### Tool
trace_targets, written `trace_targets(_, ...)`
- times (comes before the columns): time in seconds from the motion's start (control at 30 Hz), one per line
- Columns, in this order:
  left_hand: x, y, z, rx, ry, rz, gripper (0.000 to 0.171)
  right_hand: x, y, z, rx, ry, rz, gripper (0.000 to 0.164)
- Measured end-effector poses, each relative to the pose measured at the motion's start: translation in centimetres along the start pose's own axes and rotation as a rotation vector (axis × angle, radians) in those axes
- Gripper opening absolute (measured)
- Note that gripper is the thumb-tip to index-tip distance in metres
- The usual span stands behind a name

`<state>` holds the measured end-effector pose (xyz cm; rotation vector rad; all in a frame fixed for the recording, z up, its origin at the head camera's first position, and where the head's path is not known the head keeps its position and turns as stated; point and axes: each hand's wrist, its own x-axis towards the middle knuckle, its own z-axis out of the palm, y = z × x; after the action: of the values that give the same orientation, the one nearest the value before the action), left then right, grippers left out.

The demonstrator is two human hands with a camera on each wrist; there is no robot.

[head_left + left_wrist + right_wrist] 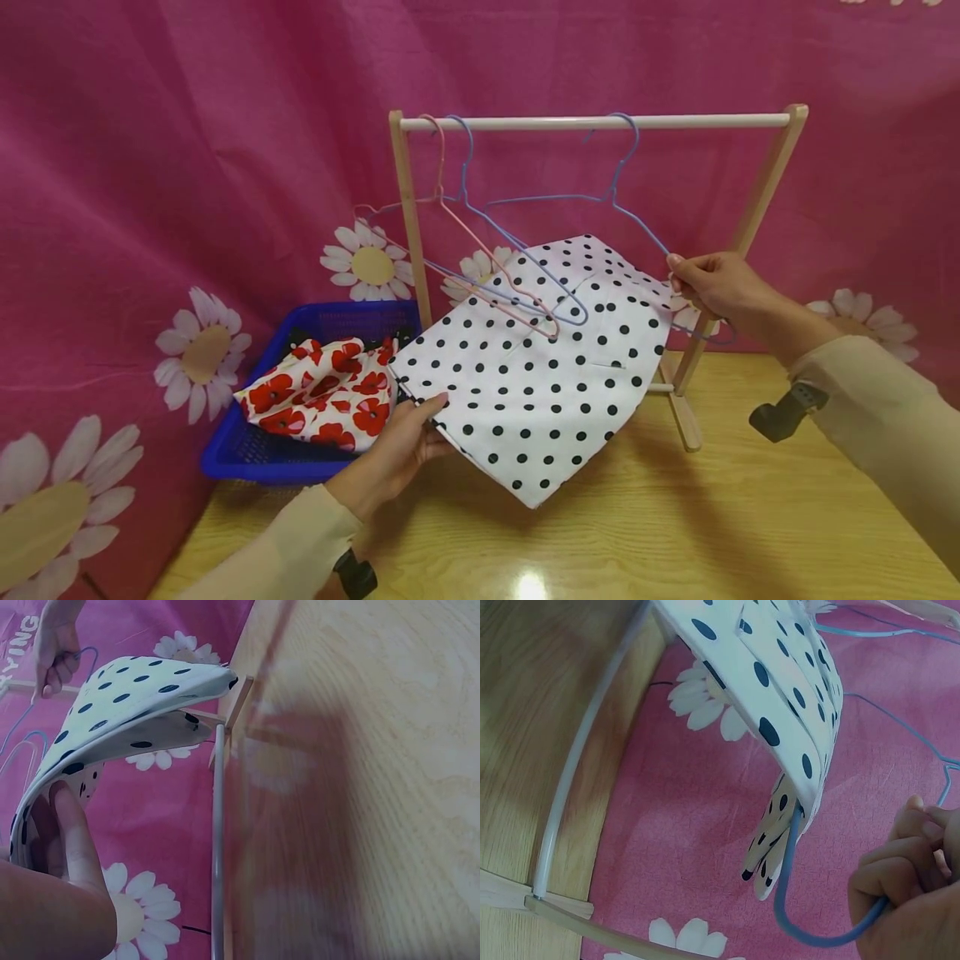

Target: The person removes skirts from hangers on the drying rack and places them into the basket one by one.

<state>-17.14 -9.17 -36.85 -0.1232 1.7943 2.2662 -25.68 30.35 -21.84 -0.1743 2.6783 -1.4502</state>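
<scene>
A white cloth with black polka dots [555, 400] slants across the middle of the head view, folded into layers. My left hand [405, 442] pinches its near left edge, thumb on top and fingers beneath. Gripped by its right-hand corner, a blue wire hanger [641, 223] is in my right hand [723, 283] while its hook stays on the rail. In the right wrist view the hanger's lower end [780, 907] runs into the fold of the cloth; most of its lower bar is hidden there. The left wrist view shows the left fingers [73, 832] against the cloth's underside.
A white rail [525, 123] on wooden posts carries the hangers. A pink hanger [441, 167] and another blue hanger [465, 167] hang at its left, in front of the cloth. A blue basket [240, 467] holds a red-flowered white cloth [322, 396]. Below lies a wooden table [637, 533].
</scene>
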Motion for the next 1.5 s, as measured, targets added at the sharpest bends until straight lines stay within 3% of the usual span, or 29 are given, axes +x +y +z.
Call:
trace_targets(0.53, -0.1, 1.7, -1.2, -0.029, -0.003, 0.022, 0.032, -0.2, -0.1, 0.6, 0.05, -0.043, 0.066, 0.049)
trace_targets(0.8, 0.0, 2.7, -1.9, 0.018, -0.005, 0.026, 0.036, -0.2, 0.0, 0.8, 0.102, -0.097, 0.076, 0.049)
trace_targets(1.03, 0.1, 3.4, -2.2, 0.06, 0.003, 0.029, 0.045, -0.3, 0.0, 1.1, 0.103, -0.093, 0.066, 0.05)
trace_targets(1.5, 0.9, 4.6, -2.9, 0.102, 0.039, 0.058, 0.047, -0.3, -0.2, 1.0, 0.091, -0.098, 0.062, 0.05)
